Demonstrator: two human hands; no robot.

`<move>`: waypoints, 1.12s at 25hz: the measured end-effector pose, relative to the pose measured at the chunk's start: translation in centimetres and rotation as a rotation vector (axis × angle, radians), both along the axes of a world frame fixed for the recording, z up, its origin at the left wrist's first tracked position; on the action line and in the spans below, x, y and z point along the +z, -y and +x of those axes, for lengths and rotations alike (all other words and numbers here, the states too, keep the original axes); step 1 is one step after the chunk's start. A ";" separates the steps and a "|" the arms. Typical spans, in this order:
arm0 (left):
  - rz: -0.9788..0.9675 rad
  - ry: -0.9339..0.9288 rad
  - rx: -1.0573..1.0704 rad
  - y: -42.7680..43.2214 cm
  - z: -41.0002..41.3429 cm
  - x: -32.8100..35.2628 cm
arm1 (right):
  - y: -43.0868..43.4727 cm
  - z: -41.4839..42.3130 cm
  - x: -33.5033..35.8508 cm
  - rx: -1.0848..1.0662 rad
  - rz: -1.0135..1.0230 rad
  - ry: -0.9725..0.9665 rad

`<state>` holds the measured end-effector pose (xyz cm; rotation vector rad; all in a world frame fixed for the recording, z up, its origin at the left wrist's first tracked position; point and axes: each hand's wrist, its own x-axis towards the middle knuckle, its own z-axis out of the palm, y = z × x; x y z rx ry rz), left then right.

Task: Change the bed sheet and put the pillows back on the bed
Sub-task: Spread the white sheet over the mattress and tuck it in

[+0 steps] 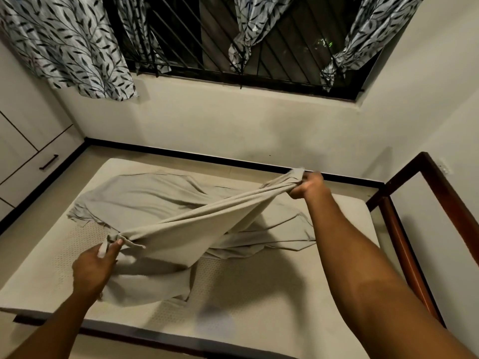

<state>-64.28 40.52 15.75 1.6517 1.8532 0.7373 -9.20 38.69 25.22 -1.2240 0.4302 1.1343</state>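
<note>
Beige sheet (160, 200) is stretched in the air between both hands, the rest lying crumpled across the middle of the bare mattress (259, 294); left hand (93, 268) pinches one gathered end near the front-left, right hand (308, 186) has its fingers curled tight round the other end by the far edge. Mattress sits inside a dark wooden bed frame (404, 244), its near part and right side uncovered; wall (233, 125) runs right behind, cabinet (26, 156) just off to the left. Barred window (259, 47) above, leaf-print curtains (64, 42) hanging over it.

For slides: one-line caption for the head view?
Person's left hand and right hand stretch a crumpled beige bed sheet over the bare cream mattress below a barred window.
</note>
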 end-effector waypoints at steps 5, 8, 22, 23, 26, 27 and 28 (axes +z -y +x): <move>-0.019 0.085 0.066 -0.5 1.4 1.2 | 0.8 0.6 7.7 0.187 0.207 0.149; 0.028 0.132 0.144 -0.6 3.4 2.2 | 4.9 -0.3 8.7 0.115 0.244 0.270; -0.112 0.394 0.472 -0.5 6.3 -0.9 | 11.5 5.5 -0.7 0.060 -0.159 0.311; -0.115 0.329 0.442 -0.4 6.7 -0.8 | 11.6 7.3 -0.5 0.049 -0.070 0.277; -0.077 0.225 0.337 -0.8 7.8 -0.5 | 10.2 13.1 -1.1 0.004 -0.097 0.164; -0.076 0.217 0.315 -0.9 8.3 -0.4 | 10.0 13.3 -0.7 0.053 -0.122 0.229; -0.096 0.221 0.272 -1.3 8.9 -0.7 | 9.9 13.9 -1.3 0.075 -0.107 0.274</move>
